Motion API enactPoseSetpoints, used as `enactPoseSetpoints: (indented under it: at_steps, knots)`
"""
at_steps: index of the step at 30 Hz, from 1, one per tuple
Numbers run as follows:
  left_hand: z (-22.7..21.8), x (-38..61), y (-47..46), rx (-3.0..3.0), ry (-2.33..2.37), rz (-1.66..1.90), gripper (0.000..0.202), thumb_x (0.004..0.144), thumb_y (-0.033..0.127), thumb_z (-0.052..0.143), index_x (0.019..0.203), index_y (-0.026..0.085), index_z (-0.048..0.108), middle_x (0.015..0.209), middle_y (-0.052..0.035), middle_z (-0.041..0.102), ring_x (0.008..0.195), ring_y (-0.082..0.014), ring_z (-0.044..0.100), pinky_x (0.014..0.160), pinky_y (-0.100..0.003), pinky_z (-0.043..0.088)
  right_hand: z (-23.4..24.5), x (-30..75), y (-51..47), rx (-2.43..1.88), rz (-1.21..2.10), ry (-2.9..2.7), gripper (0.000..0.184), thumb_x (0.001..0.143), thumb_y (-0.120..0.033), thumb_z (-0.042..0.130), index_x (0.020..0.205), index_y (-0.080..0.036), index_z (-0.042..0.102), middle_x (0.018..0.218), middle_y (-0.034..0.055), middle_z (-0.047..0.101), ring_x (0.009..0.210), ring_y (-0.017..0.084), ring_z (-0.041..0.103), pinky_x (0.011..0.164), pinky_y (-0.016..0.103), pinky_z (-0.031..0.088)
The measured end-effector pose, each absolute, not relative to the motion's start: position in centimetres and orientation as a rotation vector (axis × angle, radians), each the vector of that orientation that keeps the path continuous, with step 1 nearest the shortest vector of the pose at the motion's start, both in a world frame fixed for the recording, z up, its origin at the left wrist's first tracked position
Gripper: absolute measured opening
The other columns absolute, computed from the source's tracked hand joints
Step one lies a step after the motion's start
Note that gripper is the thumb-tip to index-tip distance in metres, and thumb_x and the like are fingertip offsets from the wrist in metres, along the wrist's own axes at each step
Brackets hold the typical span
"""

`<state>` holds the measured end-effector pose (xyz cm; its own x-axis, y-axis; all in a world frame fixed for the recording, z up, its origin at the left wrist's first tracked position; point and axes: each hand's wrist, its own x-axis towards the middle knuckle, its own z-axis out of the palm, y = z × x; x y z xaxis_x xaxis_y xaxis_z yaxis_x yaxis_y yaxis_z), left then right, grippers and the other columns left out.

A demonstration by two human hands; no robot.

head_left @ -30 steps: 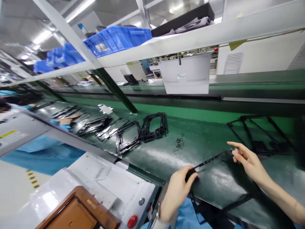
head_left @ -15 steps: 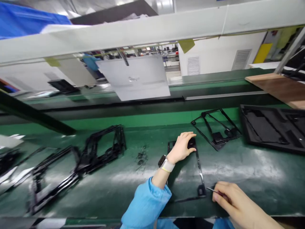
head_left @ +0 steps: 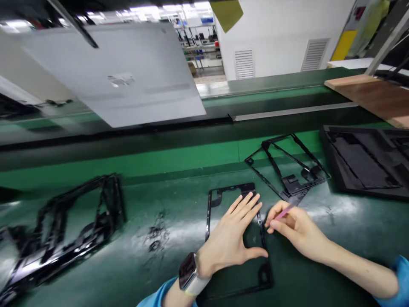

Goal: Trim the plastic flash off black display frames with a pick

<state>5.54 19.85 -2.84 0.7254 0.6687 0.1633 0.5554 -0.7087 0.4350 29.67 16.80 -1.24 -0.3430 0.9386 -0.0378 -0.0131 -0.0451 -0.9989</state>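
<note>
A thin black rectangular frame (head_left: pixel 208 213) lies flat on the green work surface in front of me. Across it my left hand (head_left: pixel 231 236) is spread, fingertips and thumb at its right side bar. My right hand (head_left: pixel 289 228) is closed around a slim tool with a pink handle (head_left: pixel 284 212), at the outer edge of that same bar. The tool's tip is hidden by the fingers, so its kind does not show. Just beyond the right hand, overlapping black frames (head_left: pixel 287 166) lie on the surface.
At the right is a black foam tray (head_left: pixel 354 187) with frames in it. Stacked black frames (head_left: pixel 79 217) lie at the left, and thin black scraps (head_left: pixel 156 232) between. A white sheet (head_left: pixel 128 81) hangs ahead; a wooden board (head_left: pixel 367 94) is at the back right.
My left hand has come down from the frame's top end and spread flat over it. My right hand has moved up along the right bar with the tool. The view has shifted closer.
</note>
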Motion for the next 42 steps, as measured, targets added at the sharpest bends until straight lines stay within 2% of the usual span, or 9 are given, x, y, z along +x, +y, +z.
enactPoseSetpoints:
  at_steps: [2, 6, 9, 14, 18, 24, 30, 37, 42]
  knots:
    - [-2.9, 5.4, 20.0, 2.573, 0.934, 0.450, 0.121, 0.081, 0.077, 0.081, 0.172, 0.021, 0.026, 0.173, -0.0188, 0.035, 0.163, -0.0376, 0.031, 0.133, -0.061, 0.030, -2.2, 29.0, 17.3, -1.061, 1.510, -1.386, 0.032, 0.104, -0.052, 0.071, 0.100, -0.021, 0.064, 0.099, 0.0031, 0.067, 0.081, 0.018, 0.072, 0.080, 0.033, 0.061]
    - [-3.2, 5.4, 19.8, 2.572, 0.954, 0.517, 0.124, 0.084, 0.079, 0.076, 0.174, 0.020, 0.016, 0.174, -0.0196, 0.031, 0.162, -0.0380, 0.031, 0.131, -0.060, 0.036, -2.7, 28.3, 17.5, -1.164, 1.334, -1.500, 0.023, 0.111, -0.042, 0.061, 0.102, -0.020, 0.063, 0.098, 0.0038, 0.069, 0.073, 0.015, 0.070, 0.073, 0.029, 0.059]
    - [-3.5, 5.4, 19.6, 2.569, 0.979, 0.546, 0.123, 0.085, 0.080, 0.074, 0.174, 0.019, 0.016, 0.176, -0.0193, 0.027, 0.163, -0.0391, 0.029, 0.130, -0.060, 0.039, -2.3, 28.2, 17.7, -1.191, 1.248, -1.611, 0.020, 0.112, -0.036, 0.058, 0.101, -0.021, 0.064, 0.097, 0.0039, 0.070, 0.072, 0.015, 0.069, 0.069, 0.028, 0.057]
    - [-3.3, 5.6, 19.6, 2.536, 0.972, 0.555, 0.123, 0.082, 0.078, 0.078, 0.173, 0.019, 0.020, 0.175, -0.0178, 0.030, 0.162, -0.0383, 0.030, 0.130, -0.060, 0.039, -2.2, 28.2, 17.9, -1.274, 1.151, -1.759, 0.022, 0.112, -0.034, 0.056, 0.096, -0.021, 0.065, 0.081, 0.0013, 0.067, 0.064, 0.016, 0.064, 0.061, 0.028, 0.052]
    - [-3.1, 5.7, 19.7, 2.531, 0.982, 0.528, 0.119, 0.083, 0.080, 0.075, 0.172, 0.020, 0.024, 0.175, -0.0169, 0.030, 0.163, -0.0374, 0.029, 0.132, -0.058, 0.037, -2.2, 28.1, 17.8, -1.302, 1.100, -1.797, 0.021, 0.110, -0.034, 0.059, 0.095, -0.022, 0.067, 0.087, 0.0046, 0.072, 0.066, 0.018, 0.065, 0.060, 0.030, 0.053]
    - [-3.3, 5.7, 19.6, 2.555, 0.976, 0.547, 0.121, 0.085, 0.081, 0.073, 0.173, 0.018, 0.019, 0.175, -0.0175, 0.031, 0.163, -0.0368, 0.028, 0.132, -0.059, 0.037, -2.0, 27.9, 17.9, -1.305, 1.065, -1.807, 0.021, 0.109, -0.033, 0.059, 0.092, -0.022, 0.065, 0.087, 0.0052, 0.073, 0.063, 0.017, 0.062, 0.057, 0.030, 0.051]
    - [-3.3, 5.8, 19.7, 2.548, 0.972, 0.619, 0.120, 0.084, 0.081, 0.074, 0.173, 0.019, 0.022, 0.174, -0.0174, 0.033, 0.162, -0.0371, 0.033, 0.131, -0.057, 0.038, -2.0, 28.0, 18.1, -1.322, 1.091, -1.830, 0.018, 0.108, -0.029, 0.058, 0.093, -0.022, 0.064, 0.076, 0.0014, 0.068, 0.061, 0.017, 0.060, 0.057, 0.029, 0.049]
    - [-3.4, 5.8, 19.7, 2.575, 0.984, 0.538, 0.116, 0.087, 0.084, 0.067, 0.171, 0.017, 0.025, 0.176, -0.0171, 0.030, 0.164, -0.0357, 0.029, 0.134, -0.056, 0.033, -1.8, 27.8, 18.2, -1.315, 1.144, -1.817, 0.014, 0.105, -0.022, 0.058, 0.092, -0.022, 0.062, 0.077, 0.0002, 0.066, 0.059, 0.015, 0.061, 0.056, 0.026, 0.050]
    - [-3.4, 5.8, 19.8, 2.634, 0.969, 0.535, 0.120, 0.087, 0.086, 0.065, 0.171, 0.012, 0.021, 0.175, -0.0194, 0.032, 0.164, -0.0352, 0.029, 0.134, -0.055, 0.032, -1.7, 27.5, 18.3, -1.304, 1.089, -1.851, 0.016, 0.102, -0.016, 0.057, 0.088, -0.022, 0.060, 0.075, -0.0006, 0.065, 0.057, 0.013, 0.060, 0.056, 0.024, 0.048]
